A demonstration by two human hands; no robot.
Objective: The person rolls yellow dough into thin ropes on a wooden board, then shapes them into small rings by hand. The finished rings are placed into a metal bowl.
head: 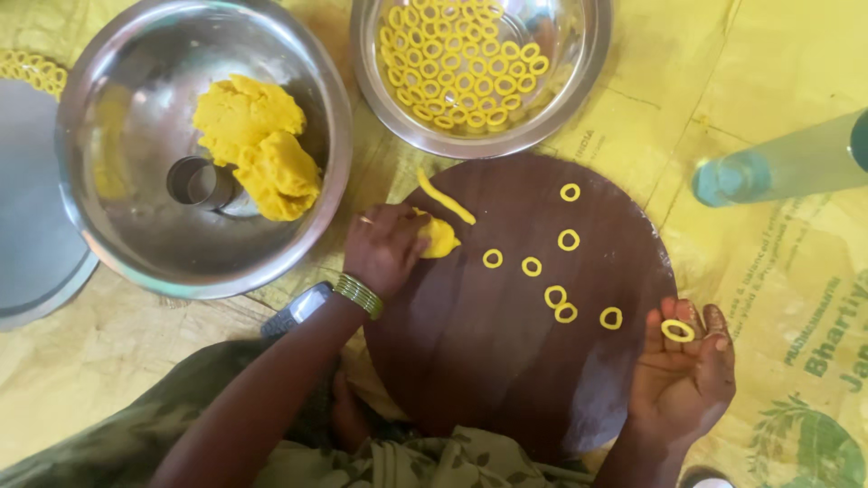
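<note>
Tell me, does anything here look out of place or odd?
Little stands out. Two dough rings on the round board touch each other, unlike the spaced others, and a small metal cup lies on its side in the dough bowl.

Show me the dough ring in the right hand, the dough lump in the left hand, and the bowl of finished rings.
dough ring (677,331), head view, on its band, lying on the right hand's fingers.
dough lump (439,238), head view, on its exposed end beside the left hand.
bowl of rings (579,86), head view, on its bare right wall.
</note>
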